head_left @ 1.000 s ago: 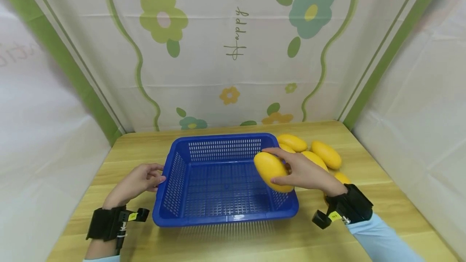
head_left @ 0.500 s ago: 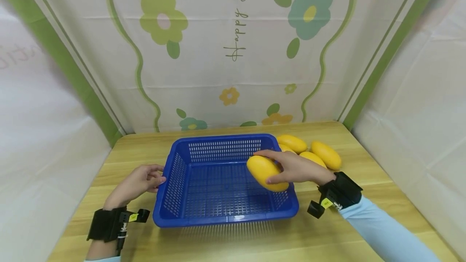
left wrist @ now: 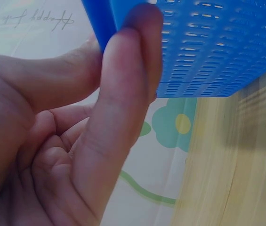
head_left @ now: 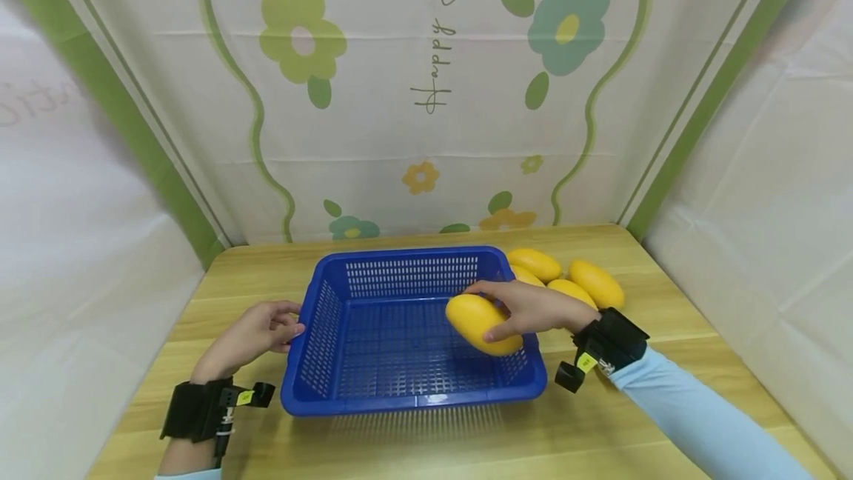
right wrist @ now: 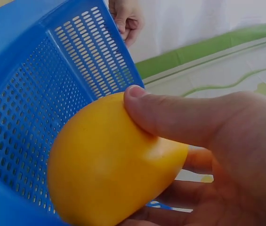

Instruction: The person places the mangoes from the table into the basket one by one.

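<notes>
Holding mango [head_left: 481,324] (right hand [head_left: 533,307]) over basket [head_left: 412,398], left hand [head_left: 249,335] gripping rim

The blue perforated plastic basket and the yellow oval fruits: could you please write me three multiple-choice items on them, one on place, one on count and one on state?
1. Where is the yellow oval fruit held by the right hand?
A. Over the blue perforated plastic basket
B. On the floor
C. Behind the left hand

2. How many yellow fruits lie on the wooden table beside the basket?
A. None
B. Four
C. Nine

3. What is the left hand doing?
A. Gripping the basket's rim
B. Holding a fruit
C. Lying flat

Answers: 1 A, the fruit hangs inside the rim; 2 B, four show right of the basket; 3 A, the left wrist view shows thumb and finger pinching the rim.
</notes>
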The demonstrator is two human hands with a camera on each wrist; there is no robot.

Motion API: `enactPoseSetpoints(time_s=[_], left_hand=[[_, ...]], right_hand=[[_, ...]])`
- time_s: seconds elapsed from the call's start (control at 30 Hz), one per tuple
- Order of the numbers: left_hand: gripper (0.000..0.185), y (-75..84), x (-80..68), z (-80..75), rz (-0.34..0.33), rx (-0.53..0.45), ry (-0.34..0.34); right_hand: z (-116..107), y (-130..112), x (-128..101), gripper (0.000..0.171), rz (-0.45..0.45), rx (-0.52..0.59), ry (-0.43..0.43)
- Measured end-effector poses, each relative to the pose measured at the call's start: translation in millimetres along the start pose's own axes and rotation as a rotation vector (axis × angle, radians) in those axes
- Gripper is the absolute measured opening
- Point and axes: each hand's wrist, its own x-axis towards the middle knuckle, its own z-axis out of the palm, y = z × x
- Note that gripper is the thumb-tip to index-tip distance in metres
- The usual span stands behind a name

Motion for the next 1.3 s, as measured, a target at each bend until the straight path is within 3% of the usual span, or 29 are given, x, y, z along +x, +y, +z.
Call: enactPoseSetpoints(time_s=[0.33,0.6,0.9,1.3], left_hand=[[0.048,-0.9,-1.0,0.1,0.0,-0.003,-0.004],[0.047,-0.7,-3.3,0.0,0.005,-0.002,-0.005],[0.044,0.2,3.1,0.2,0.016,0.007,0.005],[0.044,0.1,0.5,1.6,0.027,0.008,-0.001]], right_hand=[[0.5,-4.4,11.3,0.064,-0.031,-0.019,-0.087],[2.8,-11.7,22.1,0.062,-0.005,-0.027,-0.176],[3.9,-14.8,30.7,0.06,0.051,-0.02,-0.235],[10.0,-18.0,36.7,0.058,0.075,-0.053,-0.287]])
